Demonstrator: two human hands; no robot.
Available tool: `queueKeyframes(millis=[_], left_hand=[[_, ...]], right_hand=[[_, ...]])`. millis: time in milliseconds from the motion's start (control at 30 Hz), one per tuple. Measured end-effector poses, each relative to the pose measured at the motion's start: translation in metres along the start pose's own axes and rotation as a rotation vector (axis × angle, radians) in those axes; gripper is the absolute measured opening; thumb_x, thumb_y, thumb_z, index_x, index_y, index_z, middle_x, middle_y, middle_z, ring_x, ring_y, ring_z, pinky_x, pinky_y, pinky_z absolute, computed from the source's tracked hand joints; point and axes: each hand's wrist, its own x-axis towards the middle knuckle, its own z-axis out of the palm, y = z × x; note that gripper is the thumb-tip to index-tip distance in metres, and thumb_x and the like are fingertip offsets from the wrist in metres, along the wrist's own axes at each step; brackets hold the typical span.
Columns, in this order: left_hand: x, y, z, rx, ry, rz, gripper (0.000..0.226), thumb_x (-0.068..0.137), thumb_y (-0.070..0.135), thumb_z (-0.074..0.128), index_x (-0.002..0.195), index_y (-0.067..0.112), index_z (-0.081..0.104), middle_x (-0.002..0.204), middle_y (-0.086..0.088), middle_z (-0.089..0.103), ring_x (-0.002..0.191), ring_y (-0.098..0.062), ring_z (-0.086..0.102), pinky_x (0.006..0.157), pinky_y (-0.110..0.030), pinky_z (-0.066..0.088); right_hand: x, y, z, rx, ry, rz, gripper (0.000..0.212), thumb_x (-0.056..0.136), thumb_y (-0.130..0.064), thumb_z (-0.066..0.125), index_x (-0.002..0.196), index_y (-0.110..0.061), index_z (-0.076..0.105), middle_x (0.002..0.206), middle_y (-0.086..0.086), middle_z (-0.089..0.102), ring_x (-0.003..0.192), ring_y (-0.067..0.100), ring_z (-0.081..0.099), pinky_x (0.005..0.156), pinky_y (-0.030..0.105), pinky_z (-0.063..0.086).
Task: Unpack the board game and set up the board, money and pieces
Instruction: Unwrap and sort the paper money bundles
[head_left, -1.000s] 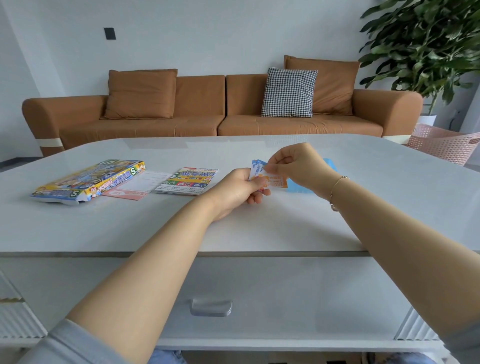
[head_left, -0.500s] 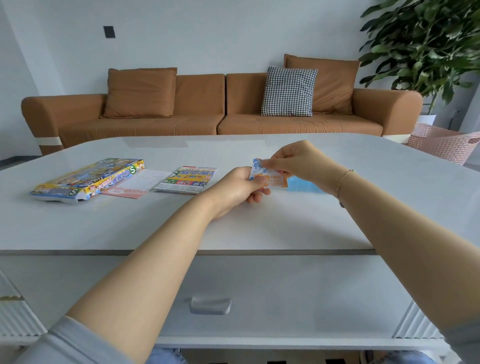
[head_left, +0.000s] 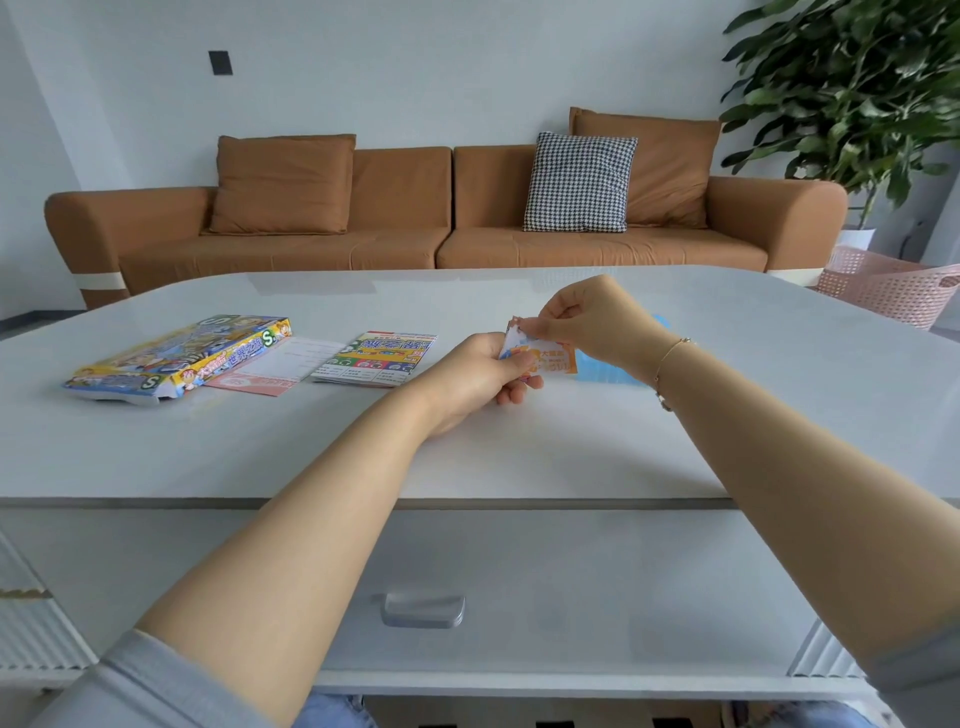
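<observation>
Both arms reach out over the desk (head_left: 467, 457), and the action is right in the middle. The left hand (head_left: 467, 374) is curled round a small packet (head_left: 550, 358) of orange and blue paper, probably the play money, gripping its near end from below. The right hand (head_left: 587, 322) pinches the packet's top left corner between thumb and fingertips, just above the left hand, the two almost touching. It looks like a wrapper being worked open, though that is a guess.

The risk: pull that corner too hard and the wrapper may rip all at once, scattering the notes across the desk, or tearing one. A slack left grip would let the whole packet slip.

Just behind the right wrist lies something pale blue (head_left: 608, 371), mostly hidden, so no telling what. Farther left, the folded board (head_left: 379, 358) lies flat, not yet opened. Beside it a pink-edged sheet (head_left: 275, 369), one edge tucked under the box (head_left: 176, 358), which lies well away from both hands.
</observation>
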Motion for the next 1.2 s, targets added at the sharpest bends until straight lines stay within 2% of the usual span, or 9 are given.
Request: queueKeyframes(millis=[133,300,433,600,733,867,1000,1100,1200], left_hand=[[0.001,-0.001,0.000,-0.021,0.008,-0.009,0.016,0.101,0.012,0.041,0.103,0.012,0.056,0.078,-0.001,0.060,0.051,-0.004,0.047,0.054,-0.015,0.040],[-0.001,0.000,0.000,-0.002,0.000,-0.004,0.015,0.101,0.012,0.041,0.100,0.014,0.056,0.078,0.000,0.060,0.052,-0.005,0.046,0.056,-0.015,0.040],[-0.001,0.000,0.000,-0.028,-0.001,-0.009,0.016,0.101,0.013,0.041,0.106,0.013,0.056,0.078,-0.001,0.059,0.049,-0.002,0.047,0.056,-0.015,0.040],[-0.001,0.000,-0.001,-0.012,-0.001,-0.011,0.020,0.101,0.014,0.041,0.113,0.010,0.056,0.078,0.000,0.059,0.050,-0.003,0.046,0.056,-0.015,0.040],[-0.002,0.001,0.000,-0.013,0.001,-0.008,0.016,0.101,0.013,0.041,0.098,0.017,0.056,0.078,-0.001,0.060,0.051,-0.004,0.046,0.058,-0.017,0.040],[-0.001,0.001,-0.001,-0.012,0.001,-0.009,0.015,0.101,0.013,0.041,0.104,0.013,0.055,0.078,-0.001,0.059,0.051,-0.004,0.046,0.060,-0.019,0.040],[-0.002,0.000,0.000,-0.025,0.007,-0.008,0.014,0.101,0.013,0.042,0.101,0.014,0.056,0.078,-0.001,0.060,0.048,-0.003,0.046,0.059,-0.018,0.040],[-0.001,0.000,-0.001,-0.012,0.002,0.002,0.018,0.101,0.013,0.042,0.091,0.018,0.056,0.077,-0.001,0.060,0.048,-0.002,0.046,0.059,-0.019,0.039],[0.000,0.000,-0.001,0.002,-0.003,0.002,0.015,0.100,0.013,0.042,0.096,0.015,0.056,0.077,-0.001,0.061,0.047,-0.002,0.046,0.058,-0.019,0.038]], right_hand=[[0.002,-0.001,-0.007,-0.043,-0.060,0.002,0.008,0.084,-0.019,0.071,0.080,-0.011,0.070,0.082,0.006,0.069,0.070,0.014,0.058,0.065,0.026,0.046],[-0.001,0.000,0.001,-0.001,0.007,0.004,0.026,0.078,-0.034,0.075,0.071,-0.010,0.069,0.068,0.004,0.064,0.060,0.011,0.051,0.060,0.024,0.043],[0.001,0.001,-0.004,-0.001,-0.038,0.010,0.008,0.084,-0.017,0.071,0.081,-0.009,0.071,0.083,0.009,0.070,0.072,0.016,0.058,0.067,0.026,0.049],[0.000,-0.002,0.001,0.027,0.001,-0.001,0.023,0.080,-0.031,0.074,0.074,-0.009,0.071,0.071,0.005,0.066,0.062,0.012,0.052,0.062,0.025,0.045],[0.001,0.002,-0.005,0.021,-0.054,0.021,0.010,0.082,-0.019,0.073,0.082,-0.009,0.072,0.087,0.012,0.072,0.075,0.016,0.060,0.079,0.036,0.053],[0.000,0.001,0.001,0.000,0.007,0.011,0.030,0.080,-0.035,0.073,0.075,-0.006,0.071,0.069,0.004,0.064,0.062,0.012,0.050,0.062,0.028,0.044],[0.002,0.001,-0.002,0.011,-0.027,-0.005,0.011,0.082,-0.019,0.072,0.076,-0.010,0.070,0.080,0.008,0.069,0.071,0.015,0.057,0.071,0.032,0.049],[0.000,0.003,-0.003,0.036,-0.042,0.015,0.019,0.080,-0.028,0.074,0.074,-0.010,0.071,0.073,0.005,0.067,0.065,0.011,0.053,0.066,0.028,0.048],[-0.003,0.002,-0.001,0.020,-0.010,-0.002,0.019,0.079,-0.028,0.075,0.072,-0.012,0.070,0.069,0.002,0.065,0.062,0.010,0.052,0.064,0.025,0.046]])
